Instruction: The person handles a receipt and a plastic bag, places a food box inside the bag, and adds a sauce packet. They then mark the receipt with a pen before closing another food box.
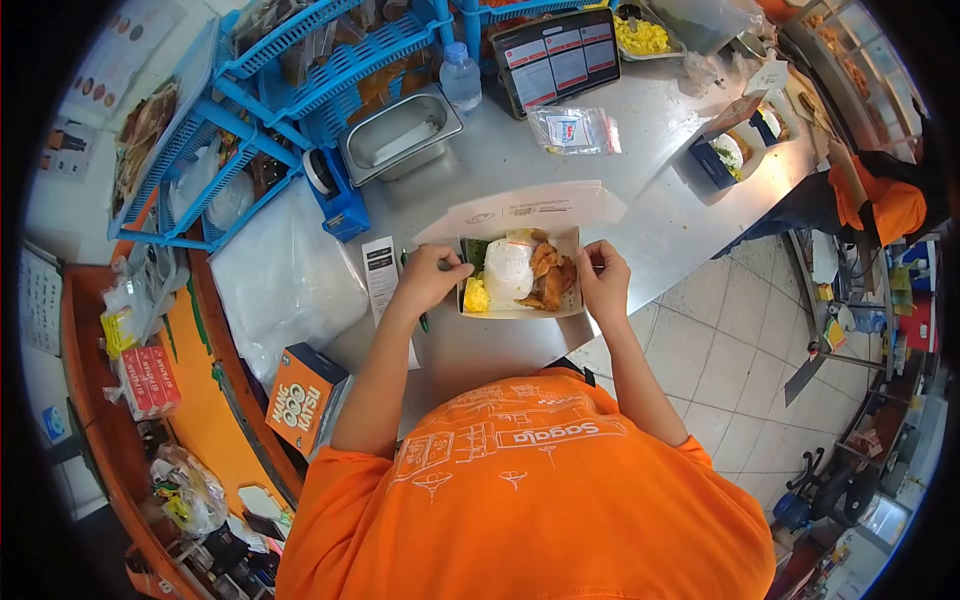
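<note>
An open cardboard food box [522,315] sits on the steel table, its lid [590,207] folded back on the far side. Inside lie a block of white rice [508,272], browned fried pieces [550,285], yellow egg-like bits [476,296] and something green at the left corner. My left hand [433,277] has its fingers closed at the box's left edge. On the opposite edge, my right hand [606,282] pinches the box wall. A green pen [424,322] and a printed receipt [381,278] lie beside my left hand.
Blue baskets [345,75], a steel pan [402,135], a tape dispenser [338,195] and a water bottle [460,78] stand at back left. A tablet [558,60] is at the back. More filled boxes [715,165] stand right, near another person's orange sleeve [895,205]. Plastic bags [285,275] lie left.
</note>
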Tool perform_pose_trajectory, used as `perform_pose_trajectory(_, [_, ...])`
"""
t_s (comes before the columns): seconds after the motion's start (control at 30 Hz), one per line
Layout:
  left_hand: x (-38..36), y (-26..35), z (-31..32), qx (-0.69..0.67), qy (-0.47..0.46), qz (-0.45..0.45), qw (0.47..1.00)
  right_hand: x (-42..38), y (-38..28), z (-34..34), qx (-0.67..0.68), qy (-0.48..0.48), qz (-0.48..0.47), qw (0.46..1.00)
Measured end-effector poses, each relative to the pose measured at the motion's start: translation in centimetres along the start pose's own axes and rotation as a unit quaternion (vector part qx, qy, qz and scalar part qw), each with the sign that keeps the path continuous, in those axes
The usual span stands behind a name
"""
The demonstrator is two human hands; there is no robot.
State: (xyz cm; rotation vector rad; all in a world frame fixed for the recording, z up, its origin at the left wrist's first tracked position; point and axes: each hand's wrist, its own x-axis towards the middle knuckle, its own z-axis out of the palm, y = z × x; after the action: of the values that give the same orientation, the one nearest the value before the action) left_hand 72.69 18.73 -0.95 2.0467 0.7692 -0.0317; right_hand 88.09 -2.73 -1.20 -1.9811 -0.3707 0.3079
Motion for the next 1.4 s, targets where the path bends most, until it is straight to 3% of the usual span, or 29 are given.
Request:
perform_pose_trajectory(0.1, [-1.6,0.2,-1.5,0.036,0.031,0.024,0.999,0.8,0.3,-1.1,-0.051,-0.056,-0.031,0.997])
perform_pose_trajectory(0.17, [-2.6,3.0,-4.2,0.087,0.038,0.031,0.995,2.3,-1.9,-2.8,-0.069,0.018,-0.100,0.992])
perform_pose_trajectory(0.23, [-2.5,6.6,-7.5,0.146,-0.003,-0.016,0.989,4.0,-5.2,-4.1,-0.088,0.113,-0.239,0.960])
perform_pose_trajectory(0.27, [-1.5,7.4,-7.3,0.146,-0.002,-0.019,0.989,5.1,-6.9,-3.7,-0.087,0.109,-0.240,0.961])
perform_pose_trajectory(0.3, [-0.2,8.6,-6.6,0.071,0.147,0.146,0.976,6.4,-8.7,-2.8,-0.041,0.120,-0.323,0.938])
perform_pose_trajectory(0.33, [0.7,9.3,-6.4,-0.006,0.290,0.305,0.907,7.0,-9.6,-2.4,0.006,0.130,-0.405,0.905])
perform_pose_trajectory(0.37, [1.4,8.7,-6.1,-0.005,0.292,0.306,0.906,7.1,-9.4,-2.5,0.007,0.131,-0.406,0.904])
perform_pose_trajectory(0.4, [2.5,7.4,-5.3,-0.030,0.228,0.299,0.926,7.3,-8.6,-2.7,-0.045,-0.031,-0.336,0.940])
perform_pose_trajectory(0.43, [3.5,6.5,-4.6,-0.055,0.164,0.294,0.940,7.8,-7.8,-2.7,-0.097,-0.189,-0.256,0.943])
perform_pose_trajectory(0.5, [3.5,6.3,-4.0,-0.059,0.171,0.287,0.941,8.2,-6.5,-1.9,-0.033,-0.168,-0.297,0.939])
perform_pose_trajectory(0.57, [3.2,6.2,-3.4,-0.095,0.220,0.338,0.910,7.2,-7.3,-1.6,0.042,-0.104,-0.323,0.940])
perform_pose_trajectory(0.7, [3.4,5.5,-3.3,-0.107,0.216,0.333,0.912,7.4,-6.5,-2.0,0.070,-0.109,-0.301,0.945])
perform_pose_trajectory(0.8, [3.8,5.0,-3.7,-0.075,0.196,0.394,0.895,8.0,-5.1,-2.2,0.038,-0.145,-0.282,0.948])
perform_pose_trajectory(0.87, [3.8,5.1,-3.9,-0.061,0.178,0.397,0.898,8.4,-4.7,-2.1,0.047,-0.169,-0.360,0.916])
perform_pose_trajectory(1.0, [3.4,6.0,-4.2,-0.056,0.181,0.414,0.890,8.0,-6.2,-2.3,0.054,-0.169,-0.359,0.916])
perform_pose_trajectory(1.07, [3.5,6.0,-4.3,-0.081,0.125,0.298,0.943,8.4,-5.7,-2.3,0.081,-0.213,-0.263,0.937])
perform_pose_trajectory(1.2, [2.7,6.7,-4.5,-0.217,0.047,0.232,0.947,7.3,-6.7,-2.9,0.058,-0.215,-0.176,0.959])
perform_pose_trajectory(1.27, [1.5,6.0,-5.5,-0.097,-0.103,0.253,0.957,6.4,-7.7,-5.0,-0.047,-0.383,-0.226,0.895])
perform_pose_trajectory(1.3, [0.9,5.0,-5.0,-0.097,-0.103,0.254,0.957,5.9,-6.4,-5.1,-0.047,-0.382,-0.227,0.895])
perform_pose_trajectory(1.37, [-1.2,2.8,-3.1,0.129,-0.113,0.248,0.953,4.2,-3.6,-4.8,-0.099,-0.494,-0.208,0.839])
perform_pose_trajectory(1.4, [-2.2,2.5,-2.3,0.128,-0.113,0.248,0.954,2.9,-3.4,-4.8,-0.099,-0.495,-0.208,0.838])
